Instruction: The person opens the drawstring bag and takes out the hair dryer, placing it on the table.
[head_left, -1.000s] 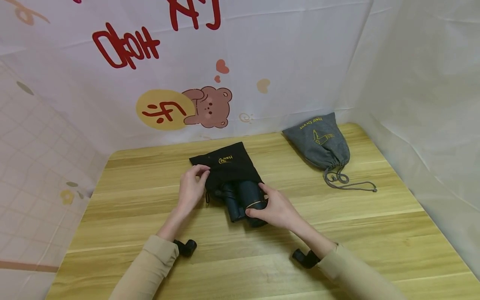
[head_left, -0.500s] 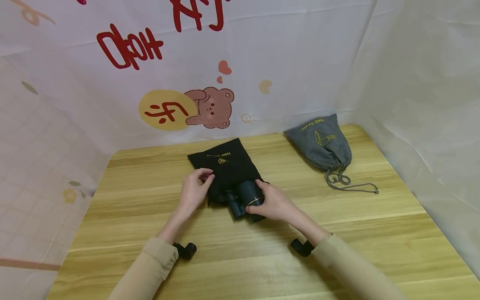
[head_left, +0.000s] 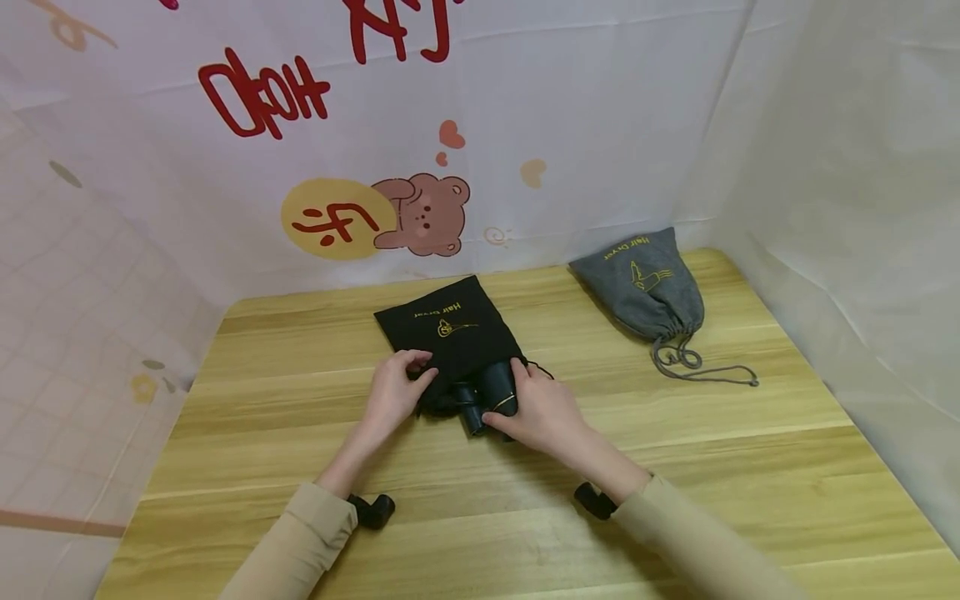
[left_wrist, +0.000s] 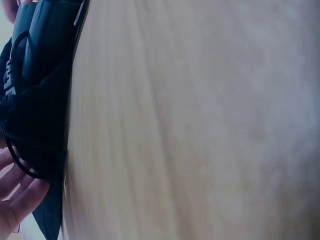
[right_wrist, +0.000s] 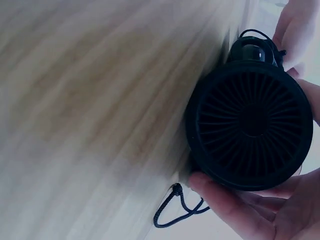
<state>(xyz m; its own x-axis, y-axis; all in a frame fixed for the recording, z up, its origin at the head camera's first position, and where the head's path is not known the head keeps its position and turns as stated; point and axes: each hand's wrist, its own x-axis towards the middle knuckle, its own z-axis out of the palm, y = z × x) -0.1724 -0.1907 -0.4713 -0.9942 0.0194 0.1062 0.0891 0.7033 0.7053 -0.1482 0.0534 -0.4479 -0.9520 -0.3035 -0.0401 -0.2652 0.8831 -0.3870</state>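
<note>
A black drawstring bag (head_left: 459,325) with yellow "Hair Dryer" lettering lies on the table, its mouth facing me. A dark hair dryer (head_left: 498,385) is partly inside it, with the rear end and handle sticking out. My right hand (head_left: 546,410) grips the dryer's body around the rear. In the right wrist view the round ribbed grille (right_wrist: 252,125) faces the camera. At the left side of the mouth my left hand (head_left: 393,390) pinches the bag's edge with thumb and fingers. The left wrist view shows the bag's cloth (left_wrist: 42,120) and cord beside the fingers.
A grey drawstring bag (head_left: 645,287) with yellow lettering lies at the back right, its cord (head_left: 705,372) trailing towards me. A white printed curtain (head_left: 562,108) closes off the wooden table's (head_left: 480,533) back. Dark wrist camera mounts (head_left: 375,510) are near both cuffs.
The dryer has gone further into the black bag, pushed away by my right hand. The bag's mouth covers more of it. My left hand has shifted slightly right and towards me along the edge.
</note>
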